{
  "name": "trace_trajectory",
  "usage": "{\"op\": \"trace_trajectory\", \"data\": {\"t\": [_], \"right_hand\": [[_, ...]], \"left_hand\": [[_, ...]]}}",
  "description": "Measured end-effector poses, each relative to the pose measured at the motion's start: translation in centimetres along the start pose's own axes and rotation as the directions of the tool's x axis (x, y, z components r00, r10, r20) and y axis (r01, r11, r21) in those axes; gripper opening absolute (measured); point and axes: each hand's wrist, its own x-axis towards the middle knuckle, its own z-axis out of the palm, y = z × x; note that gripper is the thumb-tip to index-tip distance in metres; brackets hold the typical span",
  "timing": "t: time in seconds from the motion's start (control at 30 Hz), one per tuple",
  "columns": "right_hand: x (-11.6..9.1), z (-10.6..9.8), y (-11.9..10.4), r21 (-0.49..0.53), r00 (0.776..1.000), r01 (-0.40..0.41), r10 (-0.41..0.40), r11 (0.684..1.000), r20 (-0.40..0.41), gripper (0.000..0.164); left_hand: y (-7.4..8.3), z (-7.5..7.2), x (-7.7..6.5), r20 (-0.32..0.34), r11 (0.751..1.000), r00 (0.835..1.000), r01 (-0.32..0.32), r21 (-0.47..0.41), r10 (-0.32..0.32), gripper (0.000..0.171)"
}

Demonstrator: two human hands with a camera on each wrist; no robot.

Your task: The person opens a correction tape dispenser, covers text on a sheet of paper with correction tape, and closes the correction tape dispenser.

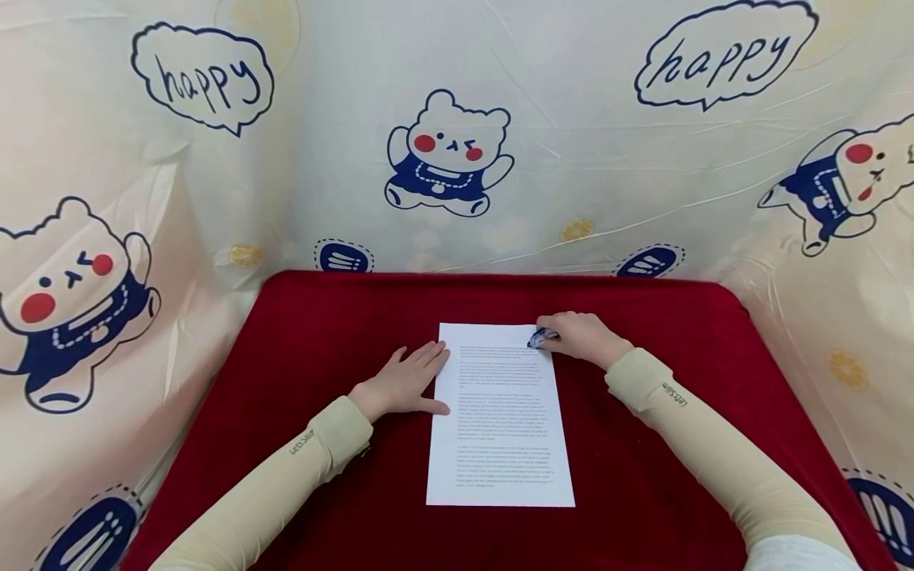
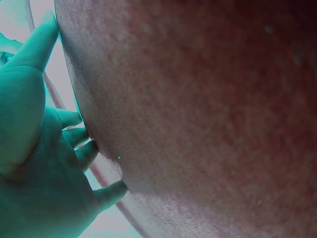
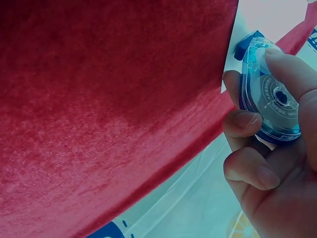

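Note:
A white sheet of paper (image 1: pixel 503 420) with several blocks of printed text lies on the red cloth. My left hand (image 1: pixel 408 382) rests at the sheet's left edge, fingers spread, thumb and fingertips on the paper. At the upper right corner, my right hand (image 1: pixel 581 337) holds a blue, see-through correction tape (image 3: pixel 270 94) between thumb and fingers. In the right wrist view a round reel shows through its clear case, and its blue tip end points toward the paper. From the head view, the correction tape overlaps the right end of the top text line.
A red velvet cloth (image 1: pixel 321 333) covers the table, whose far edge runs close behind the sheet. Pale curtains (image 1: pixel 571 159) printed with bears and "happy" bubbles hang behind and on both sides. Beige sleeves (image 1: pixel 714 444) cover both forearms.

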Motion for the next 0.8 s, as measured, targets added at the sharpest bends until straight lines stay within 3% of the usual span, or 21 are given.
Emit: {"op": "trace_trajectory", "data": {"t": [0.33,0.6,0.8], "right_hand": [[-0.49,0.25,-0.13,-0.029,0.999,0.005,-0.006,1.000,-0.032,0.042],[-0.77,-0.32,0.00,0.026,0.996,0.028,-0.026,0.999,-0.082,0.034],[-0.76,-0.39,-0.07,0.003,0.995,0.032,-0.032,0.999,-0.092,0.032]], "left_hand": [[0.13,-0.32,-0.11,0.001,1.000,1.000,0.002,0.007,-0.002,0.107],[0.18,-0.42,-0.26,0.002,1.000,1.000,0.002,0.001,-0.002,0.107],[0.01,-0.14,-0.13,-0.002,1.000,1.000,0.001,-0.007,-0.001,0.109]]}}
